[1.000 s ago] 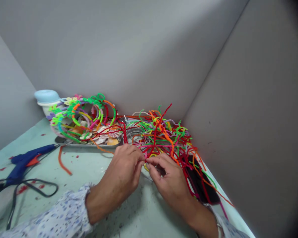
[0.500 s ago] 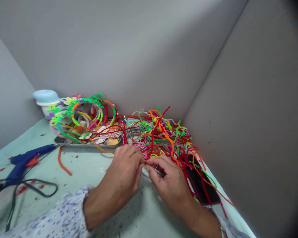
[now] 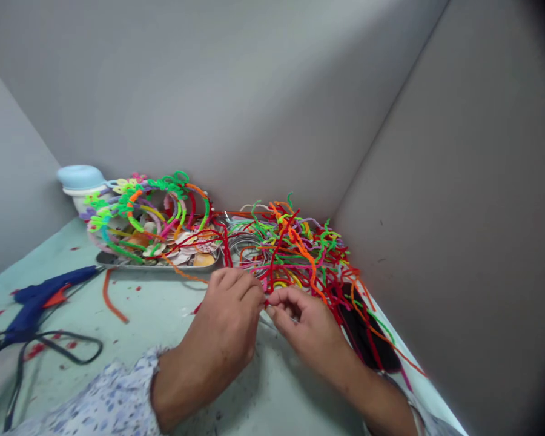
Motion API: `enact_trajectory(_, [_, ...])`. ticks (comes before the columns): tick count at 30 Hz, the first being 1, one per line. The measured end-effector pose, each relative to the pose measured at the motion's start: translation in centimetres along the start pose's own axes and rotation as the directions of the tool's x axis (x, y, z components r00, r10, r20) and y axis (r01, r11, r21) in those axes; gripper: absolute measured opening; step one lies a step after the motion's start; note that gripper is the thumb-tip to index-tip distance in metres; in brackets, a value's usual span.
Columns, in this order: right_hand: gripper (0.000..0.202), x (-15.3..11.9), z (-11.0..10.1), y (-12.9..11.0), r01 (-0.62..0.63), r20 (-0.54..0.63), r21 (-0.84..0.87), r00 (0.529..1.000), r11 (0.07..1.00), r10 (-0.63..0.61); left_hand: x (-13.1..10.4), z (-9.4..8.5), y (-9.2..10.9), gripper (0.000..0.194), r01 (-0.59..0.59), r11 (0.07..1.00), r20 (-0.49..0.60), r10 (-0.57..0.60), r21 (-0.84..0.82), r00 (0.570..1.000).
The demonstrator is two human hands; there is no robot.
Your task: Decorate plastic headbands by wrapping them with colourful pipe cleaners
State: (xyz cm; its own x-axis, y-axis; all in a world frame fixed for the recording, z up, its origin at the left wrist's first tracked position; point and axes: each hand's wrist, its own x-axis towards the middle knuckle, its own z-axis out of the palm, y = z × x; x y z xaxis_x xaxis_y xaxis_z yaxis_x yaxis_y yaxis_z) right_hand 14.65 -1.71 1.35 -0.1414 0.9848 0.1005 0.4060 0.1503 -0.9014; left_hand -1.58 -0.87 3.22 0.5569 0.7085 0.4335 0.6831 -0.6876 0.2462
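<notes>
My left hand [image 3: 229, 318] and my right hand [image 3: 311, 324] meet over the table, fingertips almost touching. Both are closed in a pinch on a red pipe cleaner [image 3: 267, 302], of which only a small bit shows between them. A thin pale wire [image 3: 267, 323] curves out below the fingertips; whether it is held is hidden. Just beyond my hands lies a tangled heap of coloured pipe cleaners [image 3: 315, 248], with coils of silvery wire [image 3: 243, 245] at its left side.
Several pipe-cleaner hoops with flowers [image 3: 181, 206] rest on a metal tray [image 3: 154, 266] of shells. Behind is a blue-lidded container [image 3: 80, 178]. A blue glue gun [image 3: 36, 303] with a black cord lies left. A dark flat object [image 3: 376, 345] sits right, beneath strands. Grey walls stand behind and right.
The view has shifted slightly. My hands stay together at nearly the same spot, fingers still pinched. A short red end now shows left of my left hand.
</notes>
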Motion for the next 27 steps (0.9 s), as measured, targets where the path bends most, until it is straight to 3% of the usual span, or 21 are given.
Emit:
enact_trajectory(5, [0.007,0.2,-0.7,-0.1,-0.123,0.221,0.208,0.972,0.970,0.076,0.2,-0.1,0.1,0.014,-0.012,1.000,0.019,0.012,-0.020,1.000])
enact_trajectory(8, [0.008,0.5,-1.1,-0.2,-0.164,0.291,0.241,0.952,0.956,0.090,0.3,-0.2,0.2,0.015,0.007,0.999,0.036,-0.005,-0.046,0.999])
enact_trajectory(16, [0.011,0.9,-1.3,-0.1,-0.163,0.281,0.248,0.956,0.955,0.090,0.4,-0.5,0.4,0.016,0.142,0.981,0.090,-0.130,-0.132,0.987])
enact_trajectory(23, [0.012,0.1,-0.9,0.6,-0.004,0.223,0.025,0.975,1.000,-0.002,0.1,-0.4,0.3,0.016,0.225,0.953,0.166,-0.193,-0.205,0.967])
enact_trajectory(27, [0.012,0.0,-0.9,0.4,0.007,0.187,-0.027,0.982,1.000,-0.002,0.4,-0.5,0.1,0.014,0.304,0.903,0.217,-0.245,-0.305,0.945])
